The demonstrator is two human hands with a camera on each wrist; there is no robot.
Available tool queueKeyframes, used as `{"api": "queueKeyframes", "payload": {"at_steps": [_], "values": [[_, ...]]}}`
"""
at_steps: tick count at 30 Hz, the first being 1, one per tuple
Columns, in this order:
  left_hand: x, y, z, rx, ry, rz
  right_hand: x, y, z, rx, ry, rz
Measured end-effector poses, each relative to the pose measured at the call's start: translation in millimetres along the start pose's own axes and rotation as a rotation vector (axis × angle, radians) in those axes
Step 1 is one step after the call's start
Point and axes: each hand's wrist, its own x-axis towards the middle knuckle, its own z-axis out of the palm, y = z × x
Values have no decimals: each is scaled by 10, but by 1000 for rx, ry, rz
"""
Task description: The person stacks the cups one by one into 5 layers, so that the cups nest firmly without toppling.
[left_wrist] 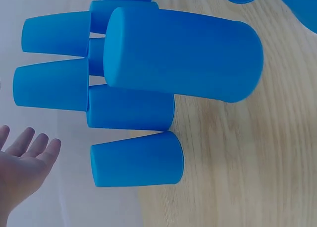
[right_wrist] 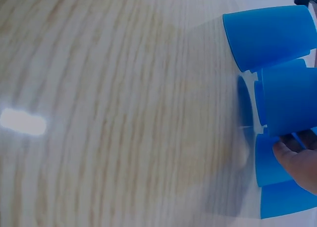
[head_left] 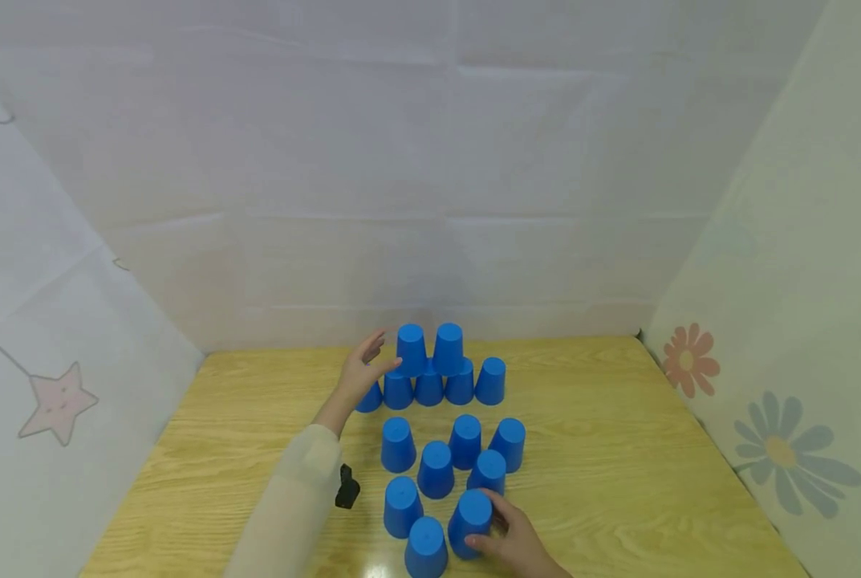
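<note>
While your right hand (head_left: 518, 543) has its fingers wrapped round a blue cup (head_left: 469, 522) at the near end, your left hand (head_left: 359, 374) hangs loose just beside the two cups (head_left: 411, 347) perched on the back row (head_left: 428, 389). More upside-down cups (head_left: 436, 472) dot the table (head_left: 589, 449), plus some black thingy (head_left: 347, 488).

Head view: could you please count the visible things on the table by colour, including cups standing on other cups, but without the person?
Blue cups: 15
Small black object: 1
Total: 16
</note>
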Motion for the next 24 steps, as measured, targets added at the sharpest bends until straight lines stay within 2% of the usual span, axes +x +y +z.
{"api": "queueKeyframes", "payload": {"at_steps": [7,15,24], "values": [[-234,-55,-126,-58,-3,21,-32,-70,-25,-10,11,-9],[-467,-47,-154,-66,-8,68,-53,-115,-45,10,0,-20],[-749,-43,-141,-82,-33,118,-73,-221,-131,-59,1,-170]]}}
